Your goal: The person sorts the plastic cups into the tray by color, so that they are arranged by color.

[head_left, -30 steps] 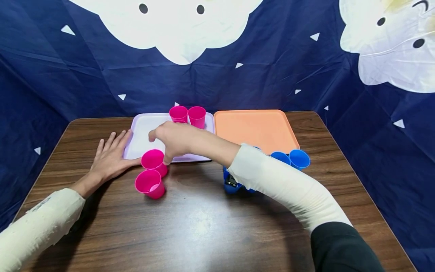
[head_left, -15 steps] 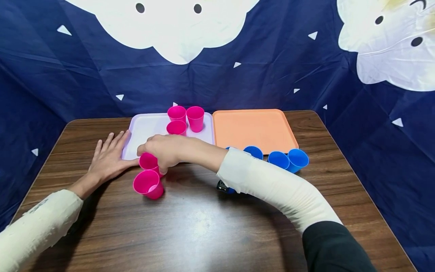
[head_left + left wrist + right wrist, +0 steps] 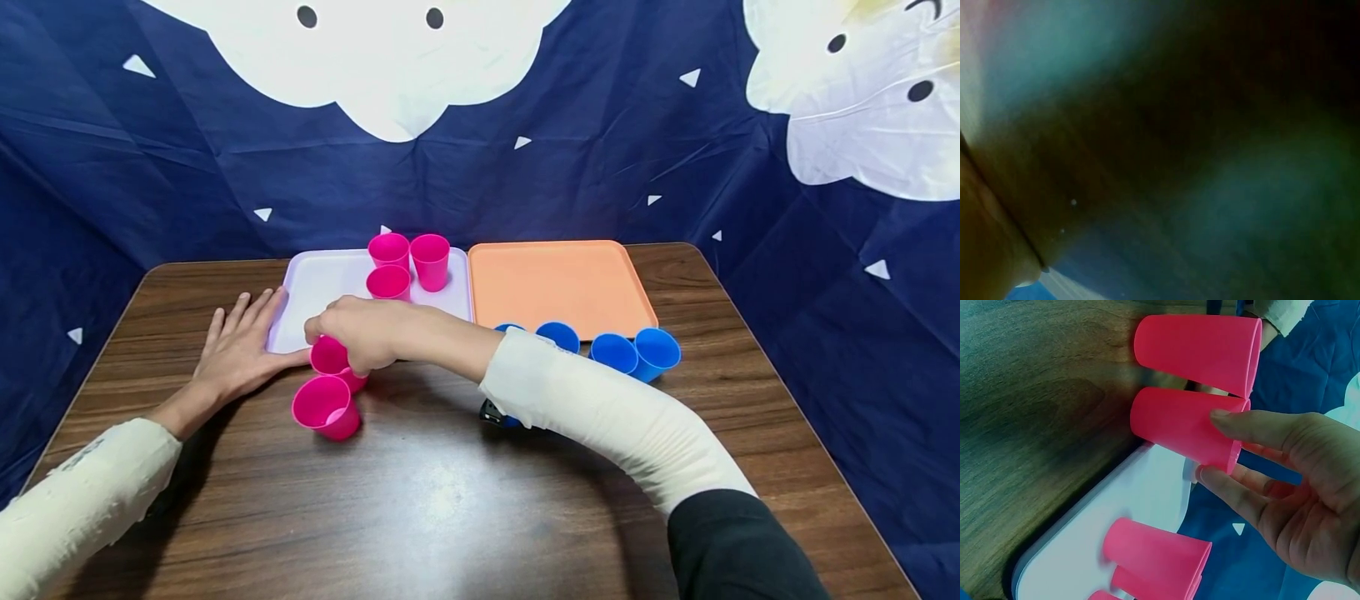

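Note:
My right hand (image 3: 360, 332) grips a pink cup (image 3: 327, 357) at its rim, just off the near left corner of a pale purple tray (image 3: 318, 287). In the right wrist view the thumb (image 3: 1235, 423) lies on one side of that cup and the fingers (image 3: 1232, 494) wrap the other. A second pink cup (image 3: 327, 408) stands right beside it, nearer to me. My left hand (image 3: 242, 340) rests flat with fingers spread, fingertips at the tray's left edge and thumb close to the gripped cup. The left wrist view is dark and blurred.
Three pink cups (image 3: 431, 265) stand on the purple tray's right part. An orange tray (image 3: 558, 283) adjoins it. Several blue cups (image 3: 615, 353) stand before that tray, partly behind my right sleeve (image 3: 592, 408). A dark blue cloth (image 3: 450, 183) hangs behind the wooden table (image 3: 420, 517).
My right hand came down from over the purple tray, toward me and left, and took hold of the pink cup at its rim. My left hand stayed put.

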